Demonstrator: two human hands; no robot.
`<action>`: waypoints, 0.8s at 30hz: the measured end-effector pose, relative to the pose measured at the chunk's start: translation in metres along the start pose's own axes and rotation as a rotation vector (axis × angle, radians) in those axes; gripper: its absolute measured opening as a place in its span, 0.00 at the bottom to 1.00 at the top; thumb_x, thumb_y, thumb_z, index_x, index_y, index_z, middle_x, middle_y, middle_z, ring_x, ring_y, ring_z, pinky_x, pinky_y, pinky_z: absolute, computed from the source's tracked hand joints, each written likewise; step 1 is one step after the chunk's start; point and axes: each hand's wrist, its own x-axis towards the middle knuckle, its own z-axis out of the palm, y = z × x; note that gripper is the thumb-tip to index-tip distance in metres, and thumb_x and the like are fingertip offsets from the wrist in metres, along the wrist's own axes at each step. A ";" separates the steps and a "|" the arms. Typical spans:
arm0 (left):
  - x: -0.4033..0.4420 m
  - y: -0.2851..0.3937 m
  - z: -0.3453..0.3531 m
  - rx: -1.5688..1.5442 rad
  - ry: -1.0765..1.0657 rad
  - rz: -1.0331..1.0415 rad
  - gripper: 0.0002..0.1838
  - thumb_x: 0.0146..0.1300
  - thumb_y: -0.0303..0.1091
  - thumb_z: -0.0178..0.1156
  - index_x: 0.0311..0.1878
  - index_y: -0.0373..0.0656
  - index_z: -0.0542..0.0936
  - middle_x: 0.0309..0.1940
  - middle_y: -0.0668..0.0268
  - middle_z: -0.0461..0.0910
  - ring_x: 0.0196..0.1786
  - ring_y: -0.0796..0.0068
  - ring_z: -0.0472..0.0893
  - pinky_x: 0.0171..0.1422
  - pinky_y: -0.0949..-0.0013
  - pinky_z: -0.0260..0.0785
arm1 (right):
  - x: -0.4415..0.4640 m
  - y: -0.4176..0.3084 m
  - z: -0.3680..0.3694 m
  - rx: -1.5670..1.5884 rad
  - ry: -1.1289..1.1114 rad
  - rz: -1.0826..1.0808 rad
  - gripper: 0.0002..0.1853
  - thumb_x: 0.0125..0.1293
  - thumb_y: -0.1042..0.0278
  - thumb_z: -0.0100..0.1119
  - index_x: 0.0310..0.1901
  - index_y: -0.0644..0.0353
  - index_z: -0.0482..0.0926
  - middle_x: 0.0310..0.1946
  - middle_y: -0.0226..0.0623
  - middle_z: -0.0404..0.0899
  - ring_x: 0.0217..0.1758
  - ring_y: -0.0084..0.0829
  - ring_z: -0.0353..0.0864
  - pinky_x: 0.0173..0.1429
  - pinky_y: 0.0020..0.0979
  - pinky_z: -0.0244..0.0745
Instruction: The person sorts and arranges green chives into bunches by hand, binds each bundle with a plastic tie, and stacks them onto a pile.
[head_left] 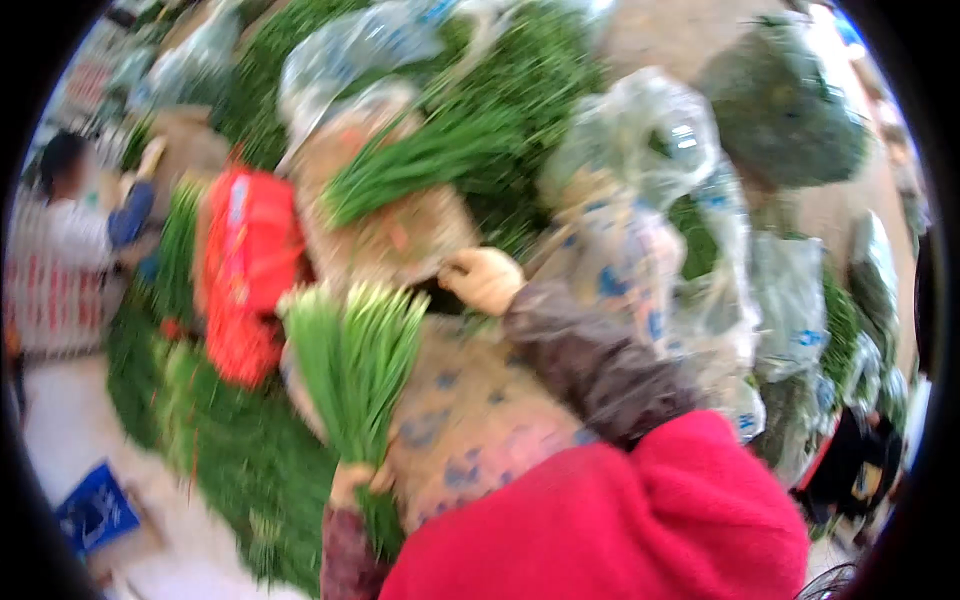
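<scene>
My left hand (360,485) is closed around the lower part of a thick bunch of garlic chives (350,370), held with its pale cut ends pointing up and away from me. Ahead of my chest, my right hand (484,280) has its fingers curled at the near right corner of a worn board (400,245); whatever they pinch is too small or hidden to make out. On that board lies another bunch of green chives (420,165). A stained sack-like cover with blue and pink marks (470,410) spreads below my hands.
A red plastic bundle with stringy ends (255,250) stands left of the board. Loose greens (240,450) cover the floor at left. Stuffed clear bags (640,140) crowd the right side. Another person (85,220) works at far left, near a blue box (98,508).
</scene>
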 end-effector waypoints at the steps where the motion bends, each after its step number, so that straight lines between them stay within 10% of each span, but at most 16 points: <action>1: 0.004 0.002 0.001 0.015 0.018 0.033 0.41 0.48 0.29 0.61 0.68 0.30 0.61 0.45 0.52 0.75 0.16 0.78 0.63 0.22 0.71 0.53 | 0.013 0.020 -0.005 -0.074 0.120 0.071 0.15 0.61 0.56 0.57 0.40 0.59 0.83 0.36 0.50 0.81 0.41 0.50 0.81 0.46 0.42 0.76; 5: 0.021 -0.004 -0.062 0.003 -0.159 -0.085 0.38 0.52 0.31 0.65 0.67 0.32 0.64 0.60 0.45 0.73 0.19 0.73 0.69 0.23 0.66 0.61 | -0.005 0.019 -0.008 -0.336 -0.199 0.090 0.23 0.58 0.60 0.58 0.54 0.62 0.76 0.48 0.54 0.79 0.52 0.49 0.80 0.53 0.43 0.76; 7: 0.010 -0.005 -0.051 0.019 -0.126 -0.087 0.29 0.57 0.34 0.66 0.62 0.34 0.72 0.51 0.56 0.79 0.50 0.59 0.77 0.54 0.61 0.71 | -0.018 0.009 0.021 0.478 -0.301 0.356 0.23 0.67 0.49 0.56 0.50 0.64 0.78 0.39 0.39 0.82 0.40 0.36 0.82 0.42 0.39 0.78; 10: 0.021 0.017 0.032 0.448 -0.030 0.150 0.35 0.53 0.30 0.68 0.65 0.31 0.67 0.51 0.50 0.79 0.22 0.69 0.75 0.28 0.60 0.69 | -0.026 -0.016 0.035 1.500 -0.431 0.765 0.23 0.73 0.51 0.48 0.58 0.62 0.73 0.42 0.36 0.76 0.43 0.34 0.80 0.43 0.39 0.78; 13: 0.017 0.006 0.027 0.998 0.065 0.320 0.37 0.52 0.28 0.69 0.66 0.37 0.66 0.48 0.50 0.80 0.36 0.57 0.81 0.40 0.53 0.74 | -0.002 0.030 0.080 2.139 -0.667 0.729 0.35 0.71 0.34 0.38 0.62 0.59 0.71 0.57 0.44 0.77 0.53 0.37 0.79 0.57 0.43 0.75; 14: 0.014 -0.001 0.033 1.430 0.098 0.548 0.39 0.51 0.28 0.69 0.67 0.40 0.65 0.48 0.49 0.80 0.41 0.52 0.82 0.45 0.53 0.74 | -0.015 -0.022 0.032 1.882 -0.507 0.664 0.37 0.69 0.33 0.39 0.64 0.59 0.69 0.58 0.46 0.76 0.54 0.38 0.79 0.58 0.43 0.75; 18: 0.011 -0.015 0.073 1.993 0.187 0.476 0.48 0.47 0.30 0.69 0.73 0.53 0.59 0.64 0.44 0.67 0.58 0.38 0.72 0.61 0.54 0.68 | 0.004 0.011 0.043 1.969 -1.008 0.082 0.40 0.68 0.34 0.43 0.68 0.62 0.65 0.57 0.49 0.76 0.58 0.44 0.77 0.61 0.48 0.74; 24: -0.013 0.041 0.094 1.836 -0.277 0.203 0.45 0.43 0.32 0.74 0.69 0.52 0.67 0.69 0.42 0.58 0.67 0.43 0.67 0.68 0.55 0.64 | -0.021 -0.024 0.011 1.927 -0.971 0.232 0.42 0.63 0.32 0.50 0.64 0.64 0.68 0.45 0.46 0.82 0.47 0.41 0.83 0.50 0.44 0.81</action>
